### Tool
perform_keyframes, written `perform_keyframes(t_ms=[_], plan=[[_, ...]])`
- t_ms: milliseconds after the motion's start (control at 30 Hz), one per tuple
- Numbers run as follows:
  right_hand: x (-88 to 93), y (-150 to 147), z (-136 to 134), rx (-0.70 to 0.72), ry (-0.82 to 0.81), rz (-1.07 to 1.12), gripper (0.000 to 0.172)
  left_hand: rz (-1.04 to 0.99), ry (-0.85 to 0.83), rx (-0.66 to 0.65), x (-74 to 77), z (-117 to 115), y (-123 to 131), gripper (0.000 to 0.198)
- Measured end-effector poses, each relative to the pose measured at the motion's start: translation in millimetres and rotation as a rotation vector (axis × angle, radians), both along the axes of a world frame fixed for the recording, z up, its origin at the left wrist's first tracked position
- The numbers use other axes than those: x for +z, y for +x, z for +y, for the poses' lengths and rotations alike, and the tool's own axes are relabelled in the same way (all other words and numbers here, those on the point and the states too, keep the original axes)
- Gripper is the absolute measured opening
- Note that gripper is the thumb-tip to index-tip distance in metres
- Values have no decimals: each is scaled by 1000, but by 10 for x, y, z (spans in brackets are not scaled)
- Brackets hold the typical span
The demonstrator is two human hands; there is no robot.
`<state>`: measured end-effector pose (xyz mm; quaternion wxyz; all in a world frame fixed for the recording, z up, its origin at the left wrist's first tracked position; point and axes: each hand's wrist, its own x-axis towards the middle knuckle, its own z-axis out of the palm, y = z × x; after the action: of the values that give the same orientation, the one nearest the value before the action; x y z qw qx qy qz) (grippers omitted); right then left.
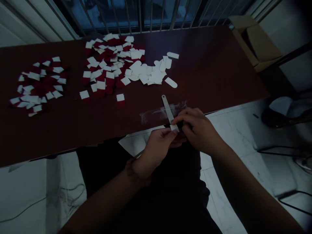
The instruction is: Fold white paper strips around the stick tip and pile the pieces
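Note:
Both my hands meet just past the near edge of the dark brown table (209,68). My left hand (156,149) pinches a small red and white piece (175,131) from below. My right hand (197,128) closes its fingers on the same piece from the right. A thin grey metal strip (167,108) with a hole at its far end rises from between my fingers and lies over the table edge. A crumpled clear plastic film (158,112) lies under the strip on the table.
A big heap of red and white pieces (110,65) lies at the table's middle back, with a pile of white rounded cut-outs (151,73) beside it. A smaller heap (39,84) sits at the left. A cardboard box (255,42) stands at the right, off the table.

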<state>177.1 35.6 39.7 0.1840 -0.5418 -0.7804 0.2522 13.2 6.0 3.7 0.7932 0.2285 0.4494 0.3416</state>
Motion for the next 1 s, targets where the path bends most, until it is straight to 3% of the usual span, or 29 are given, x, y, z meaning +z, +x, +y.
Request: perform_keyframes(t_ms=[500, 567, 633, 700, 767, 900, 1000], plan=[[-8, -2, -74, -25, 3, 36, 35, 4, 0, 28, 5, 23, 4, 15], [-11, -8, -135, -93, 11, 107, 31, -4, 12, 40, -8, 11, -5, 15], [-36, -17, -246, -271, 2, 214, 24, 0, 16, 61, -18, -8, -27, 17], [-92, -24, -383, -474, -69, 313, 16, 3, 11, 67, -24, -32, -59, 19], [-169, -23, -506, -564, -204, 372, 13, 0, 3, 44, -29, -57, -90, 20], [-279, -24, -613, -492, -483, 496, 27, 9, -6, -30, -45, -93, -115, 20], [-286, -45, -601, -469, -583, 619, 29, 83, 54, -48, -51, -106, -101, 14]])
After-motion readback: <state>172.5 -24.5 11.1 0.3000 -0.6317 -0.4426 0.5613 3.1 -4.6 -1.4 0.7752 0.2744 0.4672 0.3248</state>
